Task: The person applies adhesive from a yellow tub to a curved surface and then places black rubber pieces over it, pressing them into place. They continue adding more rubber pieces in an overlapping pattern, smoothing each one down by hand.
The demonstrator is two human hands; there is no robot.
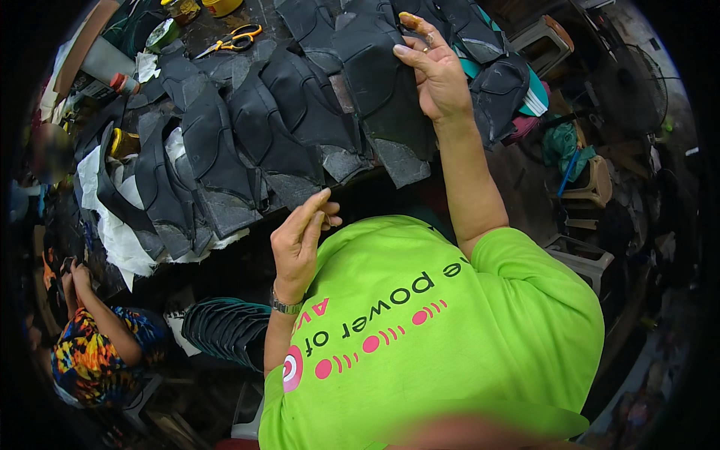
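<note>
Several flat black shoe uppers with curved seams and greyish ends lie overlapping in a row along the table's near edge. My right hand (pixel 436 79) is at the far side of the row, thumb against the edge of one black shoe upper (pixel 375 75), index finger stretched beyond it. Its fingertips carry a yellow-brown smear. The lower end of that upper hangs past the table edge. My left hand (pixel 298 244), a watch on its wrist, hovers in front of the table near another shoe upper (pixel 289 161). Its fingers are curled in toward the thumb, and nothing shows between them.
Orange-handled scissors (pixel 231 41) lie at the back of the dark table, near yellow containers (pixel 221 6). White cloth (pixel 112 225) hangs over the left edge. Another person (pixel 101 337) sits at lower left beside a stack of dark, teal-edged pieces (pixel 225 326). A fan (pixel 637 90) stands at right.
</note>
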